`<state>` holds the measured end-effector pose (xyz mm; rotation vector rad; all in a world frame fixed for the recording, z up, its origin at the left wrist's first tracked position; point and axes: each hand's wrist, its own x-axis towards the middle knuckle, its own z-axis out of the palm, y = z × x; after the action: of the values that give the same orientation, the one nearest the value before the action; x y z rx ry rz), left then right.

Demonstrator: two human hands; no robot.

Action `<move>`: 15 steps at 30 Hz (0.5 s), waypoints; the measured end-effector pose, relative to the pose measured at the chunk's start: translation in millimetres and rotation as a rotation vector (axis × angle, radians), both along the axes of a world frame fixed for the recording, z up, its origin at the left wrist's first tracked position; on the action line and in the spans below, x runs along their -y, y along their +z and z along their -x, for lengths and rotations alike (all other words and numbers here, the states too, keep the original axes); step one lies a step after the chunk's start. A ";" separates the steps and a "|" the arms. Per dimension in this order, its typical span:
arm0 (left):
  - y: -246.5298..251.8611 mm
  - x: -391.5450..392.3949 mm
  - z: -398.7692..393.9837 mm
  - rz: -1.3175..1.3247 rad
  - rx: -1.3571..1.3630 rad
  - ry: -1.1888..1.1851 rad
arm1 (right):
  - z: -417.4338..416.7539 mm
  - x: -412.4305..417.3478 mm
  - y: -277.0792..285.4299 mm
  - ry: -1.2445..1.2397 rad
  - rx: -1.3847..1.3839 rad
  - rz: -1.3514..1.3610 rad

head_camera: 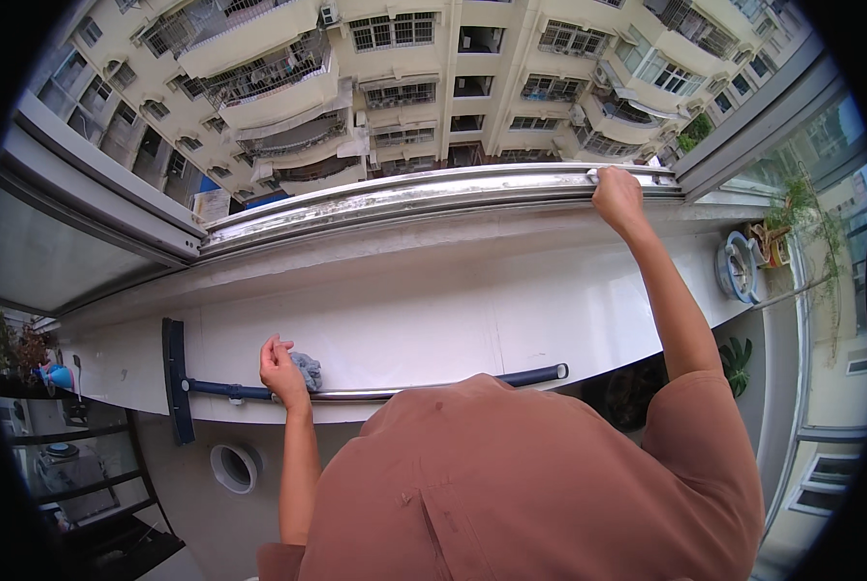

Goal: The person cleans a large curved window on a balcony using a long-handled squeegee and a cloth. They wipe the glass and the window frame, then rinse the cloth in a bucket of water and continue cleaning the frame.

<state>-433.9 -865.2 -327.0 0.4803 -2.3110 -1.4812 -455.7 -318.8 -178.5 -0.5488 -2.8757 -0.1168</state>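
Note:
My right hand is at the right end of the metal sliding-window track, its fingers closed on a small whitish thing, likely a cloth or tissue, mostly hidden by the hand. Above the white ledge, my left hand is raised with its fingers bent; whether it holds anything cannot be told. A crumpled grey cloth is just beside that hand. Along the ledge's near edge lies a squeegee or floor wiper with a dark blue head and a metal pole, partly hidden by my torso.
An open window gives onto apartment buildings. Glass panes in metal frames stand at left and right. Potted plants and a blue-rimmed basin sit at the ledge's right end. A blue and pink object is at its left end. Below is a round white pipe opening.

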 end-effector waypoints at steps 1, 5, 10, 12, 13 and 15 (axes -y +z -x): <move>-4.9 6.1 3.0 -0.127 0.024 0.025 | 4.7 18.3 -0.8 0.032 -0.003 -0.001; 27.9 3.9 8.1 -0.734 0.154 0.106 | 19.3 74.9 -6.9 0.215 -0.051 0.028; 14.8 34.0 13.5 -0.162 -0.006 0.135 | 39.9 161.8 -3.6 0.385 -0.116 0.093; 8.9 44.3 18.3 0.115 -0.031 0.122 | 52.8 199.7 -4.9 0.447 -0.120 0.119; 3.4 48.6 21.2 0.218 -0.035 0.114 | 59.1 220.5 -3.6 0.457 -0.104 0.145; -4.9 50.7 24.6 0.335 -0.026 0.067 | 67.7 255.1 -5.6 0.537 -0.196 0.190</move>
<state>-458.5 -915.9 -331.8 0.4358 -2.4305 -1.0334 -523.4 -573.9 -184.2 0.1876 -2.7420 0.2795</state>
